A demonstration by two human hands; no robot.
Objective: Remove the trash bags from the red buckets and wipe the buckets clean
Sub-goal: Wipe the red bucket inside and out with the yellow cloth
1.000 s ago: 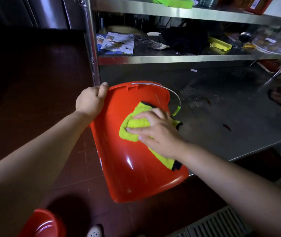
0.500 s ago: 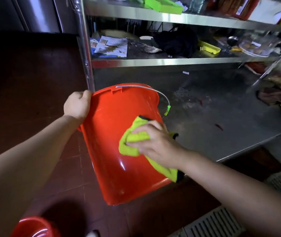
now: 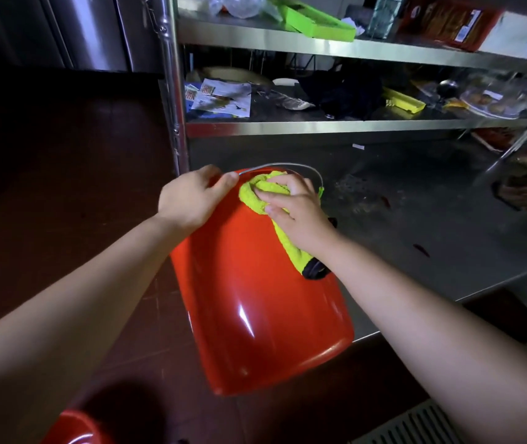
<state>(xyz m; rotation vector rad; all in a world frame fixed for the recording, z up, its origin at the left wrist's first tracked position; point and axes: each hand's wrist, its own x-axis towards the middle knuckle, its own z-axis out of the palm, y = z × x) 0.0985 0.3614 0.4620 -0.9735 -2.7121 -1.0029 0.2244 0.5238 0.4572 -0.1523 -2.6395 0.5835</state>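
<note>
I'm watching the left hand (image 3: 191, 200) clamping the rim while the right hand (image 3: 294, 213) is pressing a bunched yellow cloth (image 3: 255, 193) flat-fingered onto the tilted red bucket (image 3: 255, 309), which is hanging half off the steel table (image 3: 416, 219), so I'm guessing a hard push is risking a slip.

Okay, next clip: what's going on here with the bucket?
A person is wiping the outside of a red bucket that lies tipped on its side at the edge of a steel table. The left hand steadies it near the rim, while the right hand presses a yellow-green cloth against the wall up by the rim. Part of a second red bucket shows on the floor.
</note>
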